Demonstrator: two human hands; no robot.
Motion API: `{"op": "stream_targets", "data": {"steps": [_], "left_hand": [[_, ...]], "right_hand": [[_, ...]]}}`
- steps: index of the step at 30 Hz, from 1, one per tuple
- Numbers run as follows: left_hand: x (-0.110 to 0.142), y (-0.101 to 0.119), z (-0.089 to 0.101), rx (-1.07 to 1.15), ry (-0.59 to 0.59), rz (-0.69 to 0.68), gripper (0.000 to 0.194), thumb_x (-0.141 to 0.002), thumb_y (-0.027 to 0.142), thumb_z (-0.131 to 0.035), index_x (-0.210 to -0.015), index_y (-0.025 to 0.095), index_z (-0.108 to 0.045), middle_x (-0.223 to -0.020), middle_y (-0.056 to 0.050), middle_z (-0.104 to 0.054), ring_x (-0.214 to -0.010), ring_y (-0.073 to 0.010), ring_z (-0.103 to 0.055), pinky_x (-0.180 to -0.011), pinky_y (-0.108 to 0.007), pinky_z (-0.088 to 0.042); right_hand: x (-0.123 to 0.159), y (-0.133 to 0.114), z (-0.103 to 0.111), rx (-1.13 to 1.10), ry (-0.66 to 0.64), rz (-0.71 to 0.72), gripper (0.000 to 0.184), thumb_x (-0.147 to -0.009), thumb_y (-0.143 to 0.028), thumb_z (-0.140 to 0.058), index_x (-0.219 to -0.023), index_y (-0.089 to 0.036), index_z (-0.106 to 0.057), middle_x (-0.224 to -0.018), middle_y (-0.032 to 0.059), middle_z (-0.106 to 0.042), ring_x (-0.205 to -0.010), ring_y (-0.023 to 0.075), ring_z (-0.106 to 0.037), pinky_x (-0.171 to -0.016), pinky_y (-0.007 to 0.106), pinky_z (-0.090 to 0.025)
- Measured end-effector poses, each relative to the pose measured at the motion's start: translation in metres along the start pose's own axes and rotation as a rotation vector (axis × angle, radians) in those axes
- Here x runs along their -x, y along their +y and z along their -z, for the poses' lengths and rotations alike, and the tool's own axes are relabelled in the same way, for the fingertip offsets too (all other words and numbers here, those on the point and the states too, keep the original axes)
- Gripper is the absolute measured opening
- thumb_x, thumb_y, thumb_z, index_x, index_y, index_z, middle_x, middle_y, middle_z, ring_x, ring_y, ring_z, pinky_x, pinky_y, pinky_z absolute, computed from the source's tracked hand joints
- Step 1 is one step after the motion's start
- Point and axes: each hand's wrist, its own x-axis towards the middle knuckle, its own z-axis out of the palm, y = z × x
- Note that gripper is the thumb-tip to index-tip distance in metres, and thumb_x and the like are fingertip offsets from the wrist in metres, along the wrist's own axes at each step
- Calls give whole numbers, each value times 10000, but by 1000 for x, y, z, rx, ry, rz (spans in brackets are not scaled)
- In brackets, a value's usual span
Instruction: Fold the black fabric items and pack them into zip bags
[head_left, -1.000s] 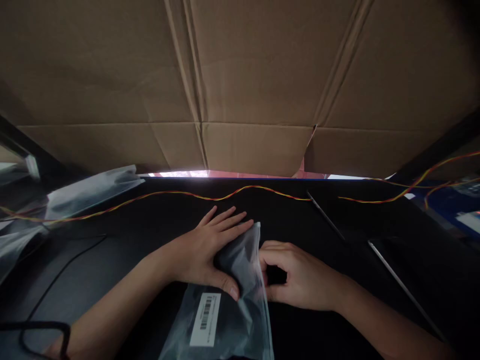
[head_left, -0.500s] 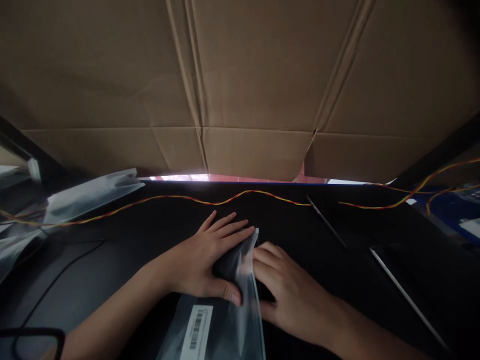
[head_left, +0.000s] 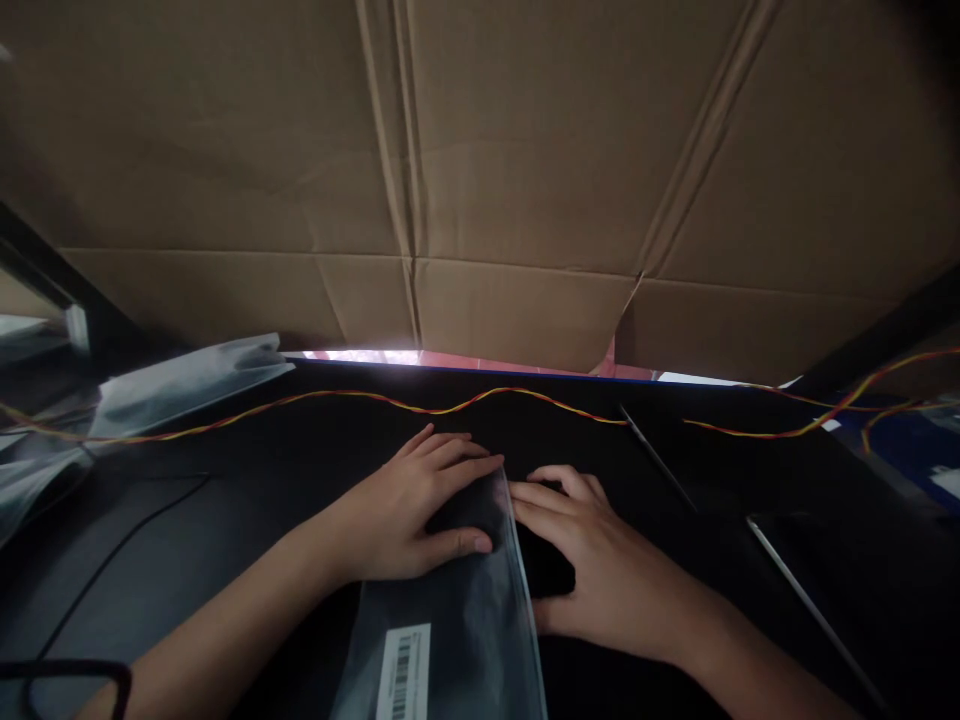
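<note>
A clear plastic zip bag (head_left: 480, 620) with a white barcode label (head_left: 405, 670) lies on the black table in front of me. My left hand (head_left: 409, 505) rests flat across its upper end, fingers stretched and thumb apart. At the bag's right edge is my right hand (head_left: 592, 560), two fingertips touching the edge near the top and the thumb lower down beside it. Its fingers are apart from the thumb, and nothing shows between them. Whatever the bag contains looks dark and cannot be made out.
A twisted red-yellow wire (head_left: 337, 393) crosses the table's back. Other plastic bags (head_left: 195, 385) and a thin black cable (head_left: 135, 530) lie left. Two slim dark objects with pale edges (head_left: 660, 460) are right. Creased cardboard (head_left: 525, 150) stands behind.
My right hand's fingers have spread and moved slightly away from the bag's edge. The bag's right side lies flatter. My left hand stays on the bag, and the view has shifted a little.
</note>
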Motion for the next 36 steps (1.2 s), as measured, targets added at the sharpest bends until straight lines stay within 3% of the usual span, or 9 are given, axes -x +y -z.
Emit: {"op": "stream_targets", "data": {"steps": [4, 7, 10, 13, 17, 20, 24, 33, 36], "left_hand": [[1, 4, -4, 48, 2, -22, 774, -991, 652, -674, -1633, 276, -461, -1576, -149, -584, -1481, -402, -538, -1287, -760, -255], [2, 3, -4, 113, 34, -23, 796, -977, 655, -692, -1636, 278, -455, -1565, -147, -599, -1472, -402, -550, -1289, -756, -256], [1, 1, -4, 156, 138, 49, 594, -1060, 554, -602, -1573, 263, -531, -1504, -134, -656, -1410, -353, -603, -1236, -648, -413], [-1, 3, -4, 208, 213, 142, 397, -1092, 416, -557, -1454, 269, -632, -1307, -90, -751, -1243, -284, -683, -1106, -515, -533], [-3, 18, -6, 379, 245, 184, 346, -1013, 337, -683, -1359, 314, -687, -1145, -29, -747, -1049, -220, -707, -901, -367, -576], [-2, 32, -4, 471, 223, 162, 291, -1014, 319, -681, -1302, 296, -712, -1105, -16, -743, -1024, -198, -701, -867, -330, -557], [-1, 44, -2, 538, 191, 184, 198, -1042, 373, -647, -1177, 274, -753, -986, 3, -743, -867, -161, -687, -700, -278, -504], [-1, 46, -8, 625, 76, 287, 221, -995, 387, -665, -887, 206, -733, -721, 46, -620, -649, -117, -527, -577, -255, -377], [-3, 42, -10, 662, 159, 305, 289, -999, 415, -630, -824, 198, -701, -694, 42, -582, -651, -125, -504, -583, -258, -375]], "right_hand": [[-3, -13, -16, 12, 43, -15, 482, -936, -532, -797, -1332, -271, -715, -1502, 68, -665, -1455, 356, -440, -1186, 519, -410], [-2, -8, -11, -59, 10, 8, 484, -923, -512, -814, -1348, -300, -719, -1509, 63, -665, -1480, 345, -439, -1201, 528, -405], [-2, 9, 2, -236, 22, 20, 413, -952, -446, -800, -1342, -327, -738, -1469, 54, -694, -1430, 299, -526, -1203, 495, -421], [-5, 23, 9, -371, 193, -81, 221, -1072, -358, -616, -1199, -304, -789, -1222, 46, -768, -1143, 228, -687, -1027, 408, -526], [-10, 18, 2, -406, 295, -221, 283, -1074, -467, -598, -1046, -253, -782, -939, 23, -727, -844, 185, -654, -715, 314, -502], [-10, 4, -4, -533, 248, -277, 396, -1064, -563, -584, -927, -224, -736, -743, -18, -612, -657, 137, -552, -582, 265, -440], [-8, -6, -6, -720, 141, -370, 462, -992, -673, -632, -944, -216, -686, -675, -51, -540, -521, 102, -461, -428, 206, -361], [-6, -9, -18, -756, 109, -330, 452, -1030, -627, -586, -831, -222, -575, -636, -62, -487, -533, 96, -448, -439, 185, -332], [-4, -17, -20, -773, 69, -336, 413, -1037, -581, -570, -820, -232, -527, -638, -61, -476, -547, 107, -462, -439, 196, -324]]}}
